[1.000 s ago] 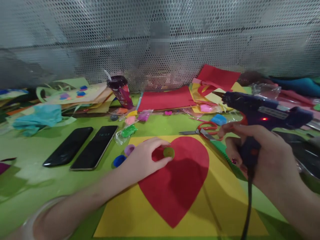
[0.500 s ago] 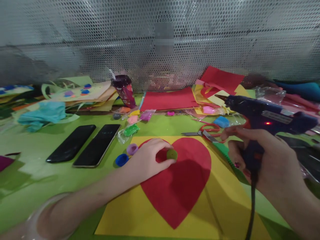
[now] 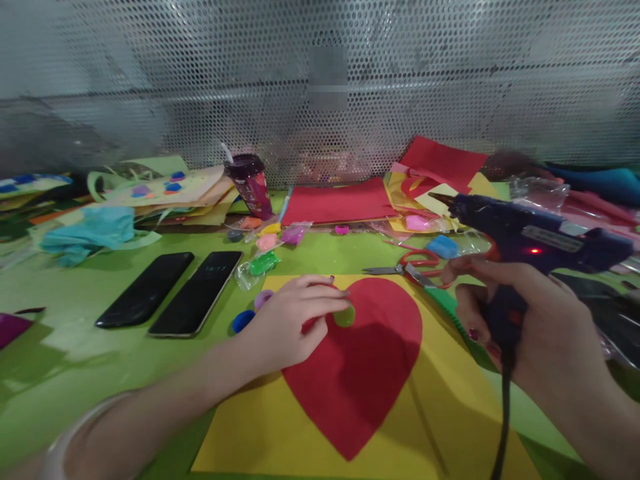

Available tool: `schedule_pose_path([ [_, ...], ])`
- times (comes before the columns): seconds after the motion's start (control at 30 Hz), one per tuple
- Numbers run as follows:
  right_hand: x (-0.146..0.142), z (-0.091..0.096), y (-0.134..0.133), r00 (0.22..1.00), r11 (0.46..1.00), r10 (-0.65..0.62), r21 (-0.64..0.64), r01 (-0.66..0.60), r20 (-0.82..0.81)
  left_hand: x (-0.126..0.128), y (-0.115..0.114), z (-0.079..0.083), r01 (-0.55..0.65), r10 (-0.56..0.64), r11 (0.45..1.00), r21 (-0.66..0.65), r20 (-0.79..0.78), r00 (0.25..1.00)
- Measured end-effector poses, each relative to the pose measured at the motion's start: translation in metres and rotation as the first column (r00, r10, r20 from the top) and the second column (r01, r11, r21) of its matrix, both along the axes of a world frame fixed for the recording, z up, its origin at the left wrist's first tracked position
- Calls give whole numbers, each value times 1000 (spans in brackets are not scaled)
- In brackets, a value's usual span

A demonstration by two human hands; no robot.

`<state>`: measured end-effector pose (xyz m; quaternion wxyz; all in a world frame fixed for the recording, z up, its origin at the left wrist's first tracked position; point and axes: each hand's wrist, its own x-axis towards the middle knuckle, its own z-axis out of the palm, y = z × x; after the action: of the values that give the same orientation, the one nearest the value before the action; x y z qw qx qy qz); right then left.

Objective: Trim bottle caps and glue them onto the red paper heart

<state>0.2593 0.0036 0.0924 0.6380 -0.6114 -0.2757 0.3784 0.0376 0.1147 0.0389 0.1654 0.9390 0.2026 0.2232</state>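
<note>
Small yellow-green disc [image 3: 345,315] lies on the red paper heart [image 3: 370,380], near its top notch; looks light and fairly stiff, I'd judge best pinched by the rim; left hand [image 3: 293,323] has a loosely parted grip, fingertips at the disc's upper edge, thumb clear of it; right hand [image 3: 540,317] grips the glue gun [image 3: 520,223], nozzle well apart from the disc.

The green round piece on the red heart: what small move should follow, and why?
Probably press the green round piece down with the left hand: its fingers lie at the edge, while the right hand holds the glue gun aside.
</note>
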Motion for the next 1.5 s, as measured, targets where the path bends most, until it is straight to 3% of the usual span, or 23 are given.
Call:
schedule_pose_path([
  [0.17,0,-1,0,1000,1000,-4,23,4,1,-6,1,0,58,-36,983,174,-128,991],
  [0.37,-4,0,4,999,1000,-15,14,15,29,-1,-5,3,79,-44,977,197,-174,984],
  [0.47,-7,2,4,999,1000,-2,-8,3,41,-8,-2,16,83,-60,988,133,-171,983],
  [0.53,-7,1,3,998,1000,6,1,-6,70,-21,5,32,36,-30,999,34,-158,987],
  [0.6,-6,-1,2,994,999,13,32,-17,112,-41,13,47,-111,101,992,-53,-164,981],
  [0.67,-6,-4,2,989,998,36,45,-43,147,-60,21,55,-267,250,962,-59,-203,947],
  [0.8,-9,-9,3,969,991,97,63,-114,226,-76,29,40,-396,376,917,-46,-235,896],
  [1.0,-10,-17,3,937,991,128,6,-137,326,-59,31,10,-324,345,938,120,-242,907],
  [1.07,-11,-20,2,919,986,158,-13,-165,361,-58,33,8,-338,352,934,116,-131,927],
  [1.17,-18,-22,0,897,985,160,-4,-174,413,-59,35,7,-395,395,918,-33,170,903],
  [1.23,-25,-20,-1,893,984,159,9,-179,421,-57,34,7,-340,381,922,-186,286,879],
  [1.4,-45,-12,2,846,967,226,-7,-255,483,-46,23,3,-98,330,871,-481,426,842],
  [1.5,-59,-8,1,802,965,242,-48,-258,546,-41,16,1,-8,306,836,-549,453,838],
])
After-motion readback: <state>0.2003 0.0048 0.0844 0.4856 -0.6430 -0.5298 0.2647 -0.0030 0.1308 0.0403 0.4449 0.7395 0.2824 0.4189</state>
